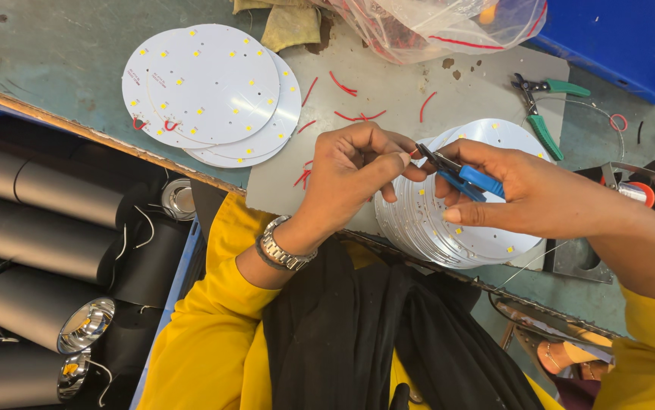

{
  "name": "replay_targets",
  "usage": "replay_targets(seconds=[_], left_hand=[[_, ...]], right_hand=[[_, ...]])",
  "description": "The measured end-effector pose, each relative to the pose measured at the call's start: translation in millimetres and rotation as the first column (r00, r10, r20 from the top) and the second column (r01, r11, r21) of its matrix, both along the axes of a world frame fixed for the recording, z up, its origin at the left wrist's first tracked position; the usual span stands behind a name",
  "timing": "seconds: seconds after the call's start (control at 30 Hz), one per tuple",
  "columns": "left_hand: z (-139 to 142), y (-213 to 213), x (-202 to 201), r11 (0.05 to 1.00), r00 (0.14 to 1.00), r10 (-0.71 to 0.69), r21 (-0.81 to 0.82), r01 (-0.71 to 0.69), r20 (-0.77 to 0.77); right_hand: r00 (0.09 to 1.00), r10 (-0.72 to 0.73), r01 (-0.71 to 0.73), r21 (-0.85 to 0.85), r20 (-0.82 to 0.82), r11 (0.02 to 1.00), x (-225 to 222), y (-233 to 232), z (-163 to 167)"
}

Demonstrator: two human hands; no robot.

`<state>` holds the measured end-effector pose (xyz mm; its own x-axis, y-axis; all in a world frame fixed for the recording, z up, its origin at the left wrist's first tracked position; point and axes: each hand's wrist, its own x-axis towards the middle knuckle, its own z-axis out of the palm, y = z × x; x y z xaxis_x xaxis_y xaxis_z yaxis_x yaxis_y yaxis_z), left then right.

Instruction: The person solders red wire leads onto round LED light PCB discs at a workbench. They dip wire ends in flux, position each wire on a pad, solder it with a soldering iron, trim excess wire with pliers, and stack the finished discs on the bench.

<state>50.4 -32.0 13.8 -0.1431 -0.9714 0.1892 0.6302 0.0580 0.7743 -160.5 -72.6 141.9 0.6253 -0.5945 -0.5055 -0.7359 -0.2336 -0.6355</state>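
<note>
A short piece of red wire point(415, 152) is pinched between the fingertips of the left hand point(350, 171), just above a stack of round white boards point(487, 243) dotted with small yellow chips, which lies at the near edge of the table point(54, 45). The black nose of a pair of blue-handled pliers point(456, 173) is brought against that wire end; the tool is held in the right hand point(532, 193), whose grip is closed around the blue handles, while the left grip is narrow, closed on the wire. Whether the wire is attached to the top board cannot be told, since the fingers hide it. The step in hand appears to be the trimming or stripping of a wire lead at the board, and a steady, small squeeze at the right spot would seem to be called for. A wristwatch point(286, 247) is worn on the left wrist, and yellow sleeves are seen. Cut red scraps point(346, 87) are scattered on a grey mat point(388, 83). Further left, a second pile of white boards point(210, 91) rests flat. Green-handled pliers point(544, 114) lie beyond the stack, a clear plastic bag point(434, 23) at the far edge, and black cylindrical lamp housings point(39, 250) below the table on the left.
</note>
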Motion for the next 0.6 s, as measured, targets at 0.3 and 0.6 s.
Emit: replay_targets(seconds=[0.3, 0.6], left_hand=[[-0.4, -1.7, -0.6, 0.999, 0.999, -0.029, 0.015, 0.029, -0.019], [-1.5, -1.0, 0.2, 0.999, 0.999, -0.034, 0.021, 0.035, -0.036]], right_hand=[[1.0, 0.013, -0.014, 0.041, 0.027, 0.999, 5.9, -1.1, 0.9], [0.998, -0.031, 0.033, 0.037, -0.061, 0.999, 7.9, -0.8, -0.7]])
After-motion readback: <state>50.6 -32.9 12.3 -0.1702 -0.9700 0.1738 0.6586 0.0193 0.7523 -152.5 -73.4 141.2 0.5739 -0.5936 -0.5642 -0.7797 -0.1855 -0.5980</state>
